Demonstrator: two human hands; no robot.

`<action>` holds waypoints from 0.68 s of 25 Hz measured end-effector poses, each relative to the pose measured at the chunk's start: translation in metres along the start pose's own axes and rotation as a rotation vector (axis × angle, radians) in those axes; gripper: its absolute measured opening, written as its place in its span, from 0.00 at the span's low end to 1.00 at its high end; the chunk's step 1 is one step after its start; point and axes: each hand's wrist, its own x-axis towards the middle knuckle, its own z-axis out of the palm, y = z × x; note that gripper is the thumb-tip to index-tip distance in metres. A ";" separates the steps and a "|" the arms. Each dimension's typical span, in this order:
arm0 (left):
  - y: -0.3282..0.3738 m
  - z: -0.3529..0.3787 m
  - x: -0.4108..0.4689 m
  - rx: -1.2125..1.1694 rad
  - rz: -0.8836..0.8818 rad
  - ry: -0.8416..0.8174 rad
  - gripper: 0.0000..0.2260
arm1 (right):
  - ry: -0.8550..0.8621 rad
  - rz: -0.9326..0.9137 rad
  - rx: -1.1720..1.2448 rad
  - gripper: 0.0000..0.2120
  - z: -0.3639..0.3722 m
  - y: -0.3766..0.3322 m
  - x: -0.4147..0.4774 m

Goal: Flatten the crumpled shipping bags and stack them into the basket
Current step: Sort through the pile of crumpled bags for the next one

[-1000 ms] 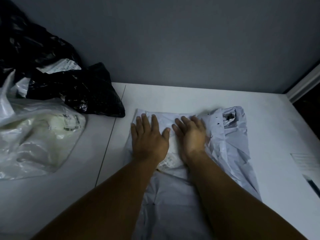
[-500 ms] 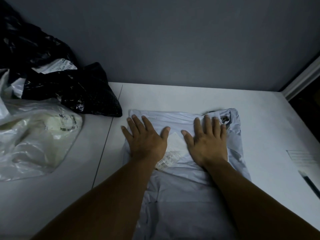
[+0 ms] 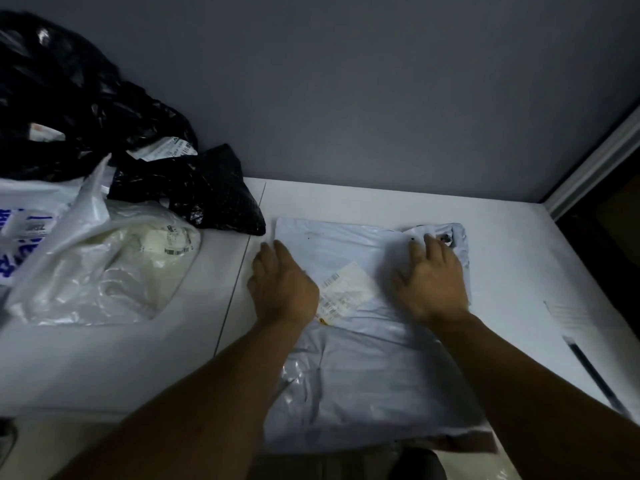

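A pale grey shipping bag [image 3: 363, 368] lies spread flat on the white table [image 3: 381, 202], its white label [image 3: 346, 289] facing up between my hands. My left hand [image 3: 282, 285] rests palm down on the bag's left edge, fingers together and pointing away. My right hand [image 3: 433, 282] presses palm down near the bag's far right corner, where the plastic is still wrinkled. Neither hand grips anything. No basket is in view.
A heap of crumpled black bags [image 3: 104, 133] sits at the far left against the grey wall. In front of it lie clear and white plastic bags [image 3: 104, 271] with labels. A dark strip [image 3: 592, 372] lies by the table's right edge.
Both hands have slid apart, the left to the bag's left edge, the right toward its far right corner. The bag lies flatter and the label is uncovered.
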 end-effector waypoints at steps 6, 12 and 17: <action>-0.023 -0.042 -0.059 -0.219 -0.164 -0.064 0.19 | -0.202 0.235 0.055 0.25 -0.041 0.016 -0.071; -0.030 -0.033 -0.093 -0.169 -0.140 -0.108 0.21 | -0.248 0.244 0.076 0.27 -0.034 0.021 -0.101; -0.036 -0.032 -0.097 -0.083 -0.056 0.011 0.22 | -0.157 0.204 0.040 0.25 -0.032 0.024 -0.105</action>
